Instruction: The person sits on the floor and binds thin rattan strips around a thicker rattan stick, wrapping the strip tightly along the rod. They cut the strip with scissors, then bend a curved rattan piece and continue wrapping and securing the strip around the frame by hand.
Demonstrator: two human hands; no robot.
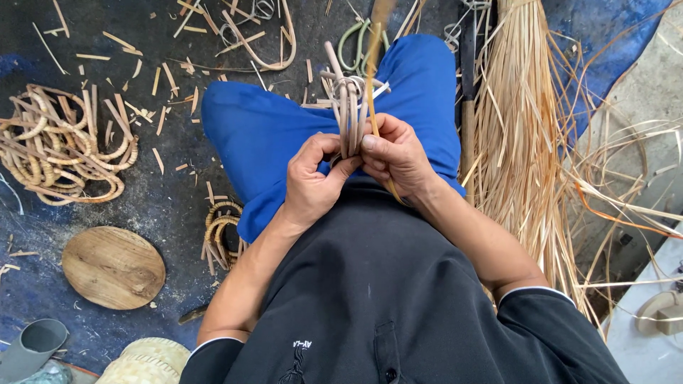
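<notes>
Fingers of left hand [311, 178] and right hand [393, 153] pinched tight on rattan bundle [348, 107], held above lap. Binding wrapped near bundle top only; thin strip [371, 85] loose, wrapping apparently unfinished. Finished coils [60, 142] heaped left.

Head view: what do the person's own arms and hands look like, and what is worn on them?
Both hands, left hand and right hand, are bare, with no gloves, rings or watch visible. The forearms are uncovered. Short black sleeves with a thin white-edged cuff end near the elbows, part of a black collared shirt.
</notes>
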